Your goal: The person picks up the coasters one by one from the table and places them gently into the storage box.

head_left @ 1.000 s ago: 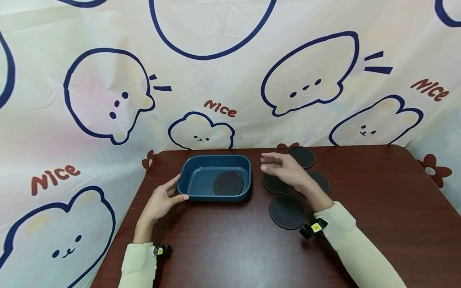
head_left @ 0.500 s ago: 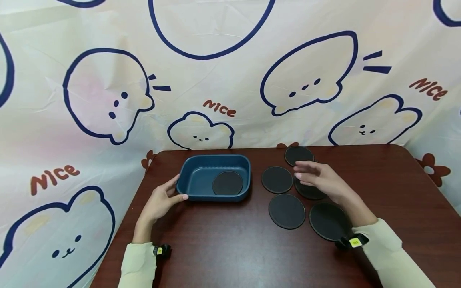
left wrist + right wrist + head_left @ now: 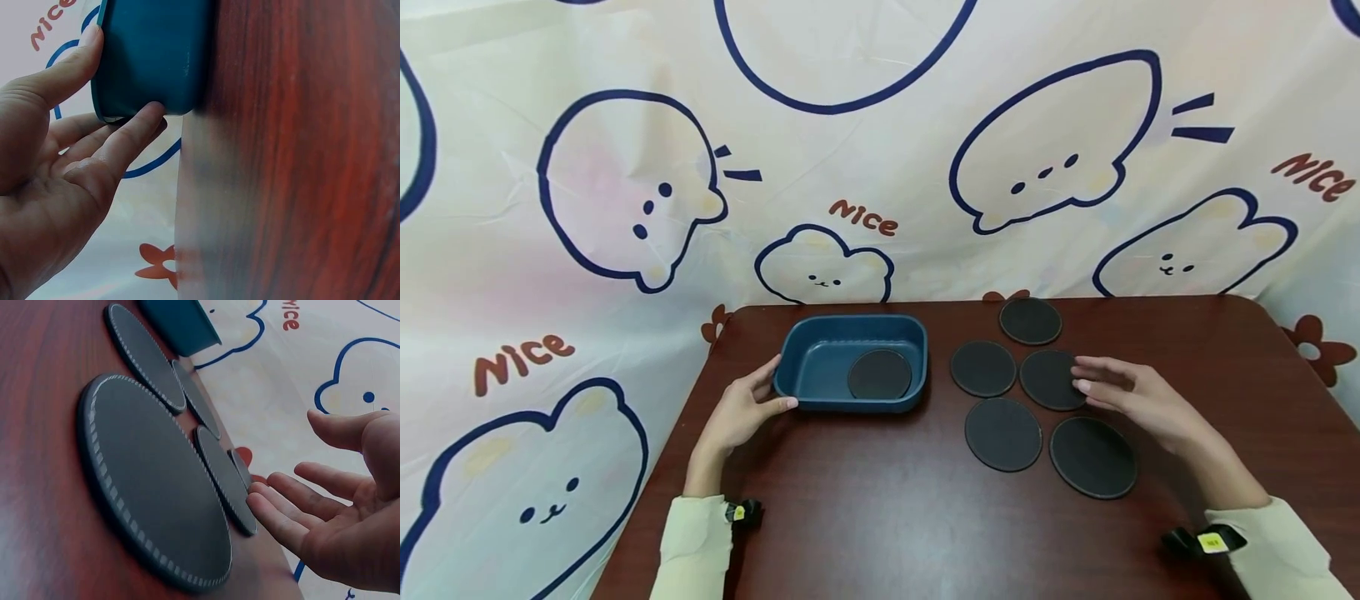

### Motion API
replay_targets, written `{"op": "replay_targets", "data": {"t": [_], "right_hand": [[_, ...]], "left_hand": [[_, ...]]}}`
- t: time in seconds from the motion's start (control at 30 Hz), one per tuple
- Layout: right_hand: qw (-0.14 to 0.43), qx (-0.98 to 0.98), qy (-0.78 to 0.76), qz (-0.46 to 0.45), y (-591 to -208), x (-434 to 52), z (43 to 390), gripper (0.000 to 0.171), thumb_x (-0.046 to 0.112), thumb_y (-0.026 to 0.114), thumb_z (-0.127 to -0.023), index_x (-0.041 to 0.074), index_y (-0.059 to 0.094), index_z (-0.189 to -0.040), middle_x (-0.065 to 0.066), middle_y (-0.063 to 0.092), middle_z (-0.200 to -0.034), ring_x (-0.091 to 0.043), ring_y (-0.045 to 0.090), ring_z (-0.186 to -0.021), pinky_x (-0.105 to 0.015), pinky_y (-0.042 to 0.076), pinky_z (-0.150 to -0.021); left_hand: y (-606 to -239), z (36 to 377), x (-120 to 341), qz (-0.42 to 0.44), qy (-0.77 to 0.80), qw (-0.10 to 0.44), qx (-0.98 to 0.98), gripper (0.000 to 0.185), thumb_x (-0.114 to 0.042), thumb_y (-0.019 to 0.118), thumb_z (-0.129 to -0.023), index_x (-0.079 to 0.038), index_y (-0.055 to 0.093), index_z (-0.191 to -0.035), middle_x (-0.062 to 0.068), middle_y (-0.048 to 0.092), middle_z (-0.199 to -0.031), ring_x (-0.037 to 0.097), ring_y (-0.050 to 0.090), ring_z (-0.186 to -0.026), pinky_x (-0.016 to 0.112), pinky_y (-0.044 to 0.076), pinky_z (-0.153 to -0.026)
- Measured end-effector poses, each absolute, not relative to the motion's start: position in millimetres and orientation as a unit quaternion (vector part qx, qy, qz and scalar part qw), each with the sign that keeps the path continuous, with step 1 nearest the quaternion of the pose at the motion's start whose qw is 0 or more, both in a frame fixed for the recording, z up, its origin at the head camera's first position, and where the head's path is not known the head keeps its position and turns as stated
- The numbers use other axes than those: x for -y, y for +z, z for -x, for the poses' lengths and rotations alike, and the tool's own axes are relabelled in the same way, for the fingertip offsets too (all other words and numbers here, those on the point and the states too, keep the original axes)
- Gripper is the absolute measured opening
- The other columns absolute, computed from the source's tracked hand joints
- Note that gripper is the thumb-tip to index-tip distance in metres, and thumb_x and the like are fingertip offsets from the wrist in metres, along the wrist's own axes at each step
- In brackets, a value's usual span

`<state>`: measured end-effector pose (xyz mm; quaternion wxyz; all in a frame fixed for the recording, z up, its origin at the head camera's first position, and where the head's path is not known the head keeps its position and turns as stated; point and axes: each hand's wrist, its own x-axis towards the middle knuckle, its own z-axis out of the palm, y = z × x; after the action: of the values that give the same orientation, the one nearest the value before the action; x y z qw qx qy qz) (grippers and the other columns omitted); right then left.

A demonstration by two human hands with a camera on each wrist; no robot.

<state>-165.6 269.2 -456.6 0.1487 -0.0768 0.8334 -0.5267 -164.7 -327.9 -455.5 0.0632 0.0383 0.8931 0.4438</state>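
The middle-right coaster [image 3: 1051, 379] lay flat on the table [image 3: 880, 517], in the cluster right of the blue tray [image 3: 820, 329]. Being round, it had no long axis. Your right hand [image 3: 1138, 400] was at its right edge, fingertips [image 3: 265, 509] touching or just short of the rim; fingers straight, holding nothing. It was by far the nearer hand.

Four more coasters ringed it: far [image 3: 1031, 321], left [image 3: 983, 367], near-left [image 3: 1003, 433], near-right [image 3: 1092, 457]. The near-right one sat just beside your palm and could have got bumped.

Your left hand [image 3: 741, 412] gripped the tray's near-left corner, thumb on the wall. One coaster [image 3: 880, 374] already lay inside the tray.
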Motion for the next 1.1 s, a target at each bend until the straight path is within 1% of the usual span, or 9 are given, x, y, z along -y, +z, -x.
{"op": "replay_targets", "data": {"t": [0.13, 0.3, 0.47, 0.57, 0.77, 0.87, 0.97, 1.03, 1.1], "right_hand": [[0.145, -0.833, -0.528, 0.074, -460.8, -280.1, 158.8, 0.070, 0.036, 0.066, -0.109, 0.001, 0.040, -0.164, -0.030, 0.052, -0.159, 0.017, 0.063, -0.114, -0.024, 0.062, -0.096], [0.151, -0.830, -0.533, 0.075, -463.4, -290.5, 151.7, 0.068, 0.034, 0.066, -0.109, 0.001, 0.041, -0.163, -0.030, 0.052, -0.159, 0.015, 0.064, -0.116, -0.019, 0.060, -0.094], [0.158, -0.842, -0.512, 0.070, -463.8, -298.4, 146.8, 0.068, 0.036, 0.065, -0.109, 0.003, 0.042, -0.164, -0.027, 0.053, -0.160, 0.020, 0.060, -0.116, -0.014, 0.057, -0.090], [0.152, -0.855, -0.491, 0.066, -466.0, -302.4, 143.1, 0.067, 0.038, 0.065, -0.109, 0.004, 0.045, -0.162, -0.026, 0.055, -0.159, 0.023, 0.057, -0.115, -0.013, 0.056, -0.088], [0.138, -0.872, -0.465, 0.068, -472.5, -305.7, 132.6, 0.066, 0.036, 0.069, -0.107, 0.004, 0.049, -0.160, -0.025, 0.059, -0.156, 0.020, 0.060, -0.113, -0.015, 0.058, -0.085], [0.120, -0.887, -0.438, 0.079, -474.3, -304.3, 126.8, 0.066, 0.037, 0.074, -0.104, 0.006, 0.053, -0.158, -0.022, 0.063, -0.152, 0.019, 0.059, -0.113, -0.014, 0.057, -0.084], [0.096, -0.905, -0.403, 0.095, -475.1, -301.3, 121.4, 0.065, 0.038, 0.079, -0.100, 0.007, 0.058, -0.154, -0.019, 0.068, -0.145, 0.015, 0.060, -0.113, -0.015, 0.057, -0.084], [0.083, -0.917, -0.377, 0.102, -475.7, -298.7, 118.2, 0.066, 0.039, 0.082, -0.097, 0.008, 0.061, -0.151, -0.017, 0.070, -0.141, 0.006, 0.065, -0.113, -0.016, 0.057, -0.083], [0.077, -0.924, -0.360, 0.107, -476.6, -295.8, 115.2, 0.068, 0.040, 0.085, -0.093, 0.009, 0.063, -0.150, -0.017, 0.072, -0.137, -0.008, 0.070, -0.113, -0.018, 0.058, -0.082]], "left_hand": [[-455.8, 165.9, 326.3, -0.035, 0.444, 0.064, -0.893, 0.085, -0.015, 0.076, -0.102, -0.008, 0.027, -0.171, 0.023, 0.041, -0.168, 0.041, 0.054, -0.147, 0.056, 0.051, -0.112], [-456.1, 166.0, 326.1, -0.036, 0.443, 0.066, -0.893, 0.085, -0.017, 0.075, -0.102, -0.010, 0.026, -0.171, 0.022, 0.040, -0.169, 0.041, 0.053, -0.148, 0.056, 0.051, -0.112], [-455.1, 164.9, 326.9, -0.038, 0.440, 0.064, -0.895, 0.084, -0.017, 0.075, -0.103, -0.010, 0.026, -0.171, 0.023, 0.039, -0.170, 0.041, 0.052, -0.148, 0.056, 0.050, -0.113], [-454.4, 164.4, 326.3, -0.039, 0.437, 0.065, -0.896, 0.084, -0.017, 0.075, -0.103, -0.010, 0.026, -0.171, 0.024, 0.039, -0.170, 0.042, 0.052, -0.149, 0.056, 0.050, -0.112], [-452.5, 164.0, 324.2, -0.033, 0.434, 0.066, -0.898, 0.085, -0.018, 0.075, -0.103, -0.009, 0.026, -0.171, 0.026, 0.041, -0.168, 0.044, 0.051, -0.149, 0.056, 0.051, -0.112], [-452.1, 164.1, 323.6, -0.030, 0.434, 0.064, -0.898, 0.084, -0.017, 0.075, -0.103, -0.009, 0.027, -0.171, 0.026, 0.041, -0.168, 0.044, 0.051, -0.149, 0.056, 0.050, -0.112], [-452.2, 163.8, 323.6, -0.029, 0.433, 0.061, -0.899, 0.084, -0.017, 0.075, -0.102, -0.009, 0.027, -0.171, 0.026, 0.042, -0.168, 0.044, 0.052, -0.149, 0.057, 0.050, -0.112], [-452.4, 163.5, 323.8, -0.028, 0.432, 0.061, -0.899, 0.085, -0.017, 0.076, -0.102, -0.009, 0.027, -0.171, 0.026, 0.042, -0.168, 0.043, 0.052, -0.148, 0.057, 0.050, -0.112], [-452.8, 163.6, 323.9, -0.028, 0.431, 0.061, -0.900, 0.085, -0.018, 0.076, -0.102, -0.009, 0.028, -0.171, 0.026, 0.042, -0.168, 0.043, 0.052, -0.148, 0.057, 0.050, -0.112]]}}
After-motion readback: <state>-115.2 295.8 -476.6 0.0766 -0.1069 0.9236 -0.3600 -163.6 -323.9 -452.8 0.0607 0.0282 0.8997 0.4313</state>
